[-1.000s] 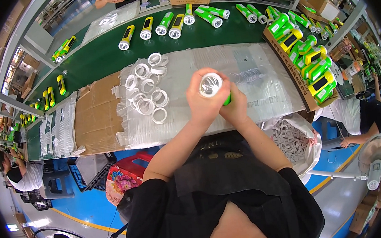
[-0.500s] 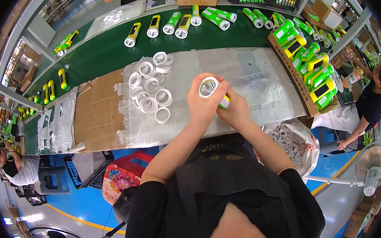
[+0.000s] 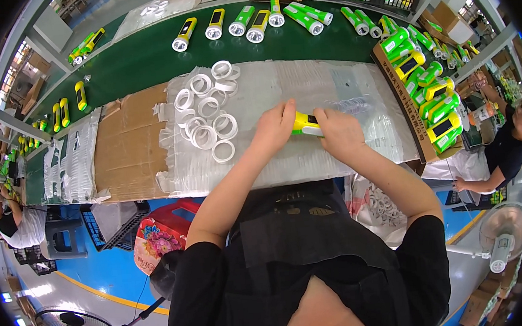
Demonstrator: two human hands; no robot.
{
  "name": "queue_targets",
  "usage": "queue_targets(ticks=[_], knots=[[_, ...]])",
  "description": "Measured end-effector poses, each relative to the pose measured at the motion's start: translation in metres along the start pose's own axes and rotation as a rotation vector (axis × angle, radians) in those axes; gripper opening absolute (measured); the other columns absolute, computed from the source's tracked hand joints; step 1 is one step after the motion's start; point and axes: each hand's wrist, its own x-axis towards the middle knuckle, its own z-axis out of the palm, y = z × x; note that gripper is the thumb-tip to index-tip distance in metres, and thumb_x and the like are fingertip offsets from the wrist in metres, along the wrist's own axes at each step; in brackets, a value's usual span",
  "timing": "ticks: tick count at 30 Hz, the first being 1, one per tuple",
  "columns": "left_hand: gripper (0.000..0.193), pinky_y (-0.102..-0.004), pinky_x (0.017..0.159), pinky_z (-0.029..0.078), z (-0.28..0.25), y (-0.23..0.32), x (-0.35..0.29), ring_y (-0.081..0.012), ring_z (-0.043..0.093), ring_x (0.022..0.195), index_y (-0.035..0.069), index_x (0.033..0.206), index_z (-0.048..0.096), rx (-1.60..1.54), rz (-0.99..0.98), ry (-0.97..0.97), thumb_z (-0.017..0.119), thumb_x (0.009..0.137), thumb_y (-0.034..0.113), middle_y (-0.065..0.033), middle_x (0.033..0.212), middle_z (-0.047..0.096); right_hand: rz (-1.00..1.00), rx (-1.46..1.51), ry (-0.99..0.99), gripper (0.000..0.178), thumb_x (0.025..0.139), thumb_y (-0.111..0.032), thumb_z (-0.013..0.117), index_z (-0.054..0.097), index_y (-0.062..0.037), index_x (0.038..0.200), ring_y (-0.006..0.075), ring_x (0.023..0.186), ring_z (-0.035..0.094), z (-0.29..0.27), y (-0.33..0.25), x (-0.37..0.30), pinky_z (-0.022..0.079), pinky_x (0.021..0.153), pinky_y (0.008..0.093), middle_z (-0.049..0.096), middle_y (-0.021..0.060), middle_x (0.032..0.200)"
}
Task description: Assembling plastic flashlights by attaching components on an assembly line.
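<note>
At ten o'clock from my hands sits a cluster of white plastic rings (image 3: 208,115) on the clear sheet (image 3: 328,84). My left hand (image 3: 275,128) is clenched over one end of a yellow-green flashlight (image 3: 304,124), low over the sheet; my right hand (image 3: 339,133) grasps the other end. It looks light, rigid, smooth plastic, so I'd grip the barrel.

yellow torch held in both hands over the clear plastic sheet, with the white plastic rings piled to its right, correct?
Not quite: in the head view the white plastic rings lie to the left of the yellow torch, which both hands, left hand and right hand, hold over the clear plastic sheet.
</note>
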Motion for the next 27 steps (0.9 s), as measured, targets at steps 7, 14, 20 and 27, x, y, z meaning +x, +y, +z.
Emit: queue_targets(ticks=[7, 14, 20, 27], knots=[[0.059, -0.0274, 0.034, 0.034, -0.002, -0.010, 0.022, -0.0136, 0.049, 0.040, 0.002, 0.077, 0.061, -0.328, -0.483, -0.344, 0.041, 0.093, 0.055, -0.0062, 0.058, 0.056, -0.178, -0.253, 0.026, 0.034, 0.067, -0.010, 0.068, 0.052, -0.0062, 0.096, 0.0242, 0.070, 0.061, 0.002, 0.007, 0.009, 0.049, 0.060, 0.0362, 0.056, 0.0082, 0.078], [0.061, -0.0248, 0.033, 0.032, 0.011, -0.029, 0.024, -0.0114, 0.047, 0.039, 0.003, 0.075, 0.061, -0.232, -0.076, -0.158, 0.040, 0.091, 0.059, -0.0071, 0.058, 0.056, 0.007, 0.238, -0.365, 0.042, 0.069, -0.022, 0.072, 0.053, -0.0043, 0.102, 0.0342, 0.078, 0.064, -0.015, 0.008, 0.022, 0.050, 0.069, 0.0454, 0.064, 0.0159, 0.083], [0.060, -0.0225, 0.037, 0.032, -0.009, 0.003, 0.020, -0.0104, 0.048, 0.044, 0.005, 0.078, 0.062, -0.370, -0.609, -0.407, 0.040, 0.092, 0.059, -0.0097, 0.061, 0.058, -0.095, 0.053, -0.322, 0.046, 0.072, -0.020, 0.072, 0.052, -0.0042, 0.111, 0.0344, 0.081, 0.064, -0.017, 0.001, 0.012, 0.052, 0.068, 0.0428, 0.063, 0.0148, 0.088], [0.062, -0.0214, 0.039, 0.032, -0.017, -0.018, 0.013, -0.0109, 0.045, 0.044, 0.005, 0.092, 0.063, -0.760, -0.680, -0.615, 0.038, 0.093, 0.062, -0.0126, 0.073, 0.064, -0.047, 0.277, -0.126, 0.055, 0.075, -0.026, 0.072, 0.050, -0.0059, 0.122, 0.0338, 0.089, 0.064, -0.022, 0.006, -0.005, 0.052, 0.072, 0.0419, 0.063, 0.0144, 0.099]])
